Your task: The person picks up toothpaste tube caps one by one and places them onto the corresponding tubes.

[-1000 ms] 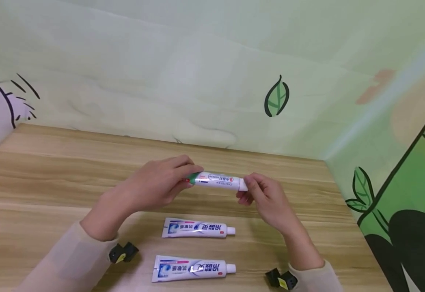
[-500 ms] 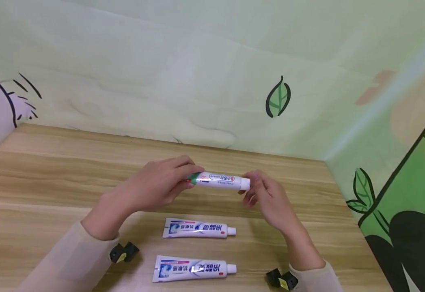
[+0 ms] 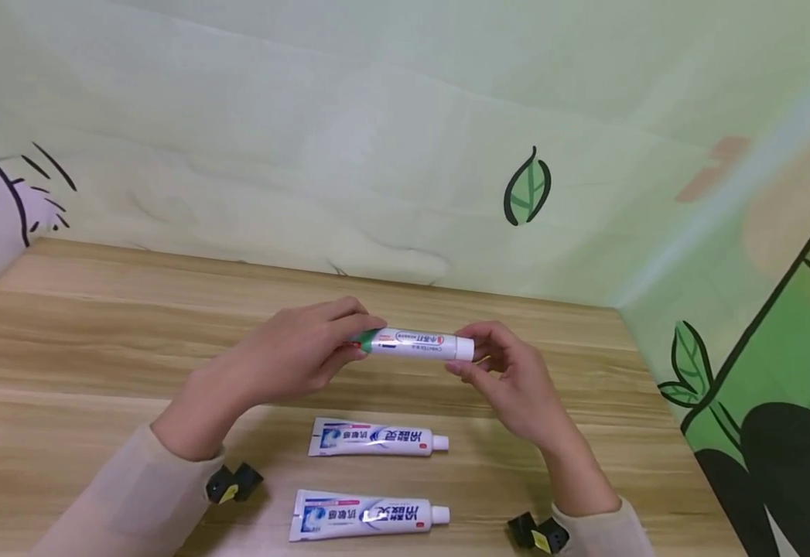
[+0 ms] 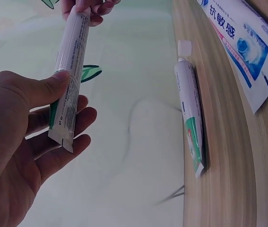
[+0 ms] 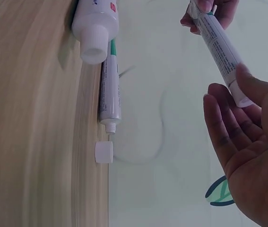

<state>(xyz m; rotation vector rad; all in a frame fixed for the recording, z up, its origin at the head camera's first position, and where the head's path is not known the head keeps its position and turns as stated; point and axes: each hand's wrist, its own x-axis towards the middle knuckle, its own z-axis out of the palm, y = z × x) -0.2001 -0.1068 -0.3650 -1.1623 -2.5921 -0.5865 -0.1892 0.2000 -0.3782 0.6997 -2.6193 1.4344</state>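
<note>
My left hand grips the green crimped end of a white toothpaste tube, held level above the table. At its other end, my right hand pinches the white cap, the thumb below and a finger above. In the right wrist view the thumb touches the side of that cap, which sits on the tube. Both wrist views show another white and green toothpaste tube lying on the table, its nozzle bare. A loose white cap stands just off that nozzle. Neither shows in the head view.
Two blue and white toothpaste tubes, a farther one and a nearer one, lie capped and parallel on the wooden table, caps to the right. A pale printed wall borders the back, and a green printed panel the right side.
The right thumb has moved from the top of the cap to underneath it, and the fingers have come up over it. The left hand and the tube stay nearly still.
</note>
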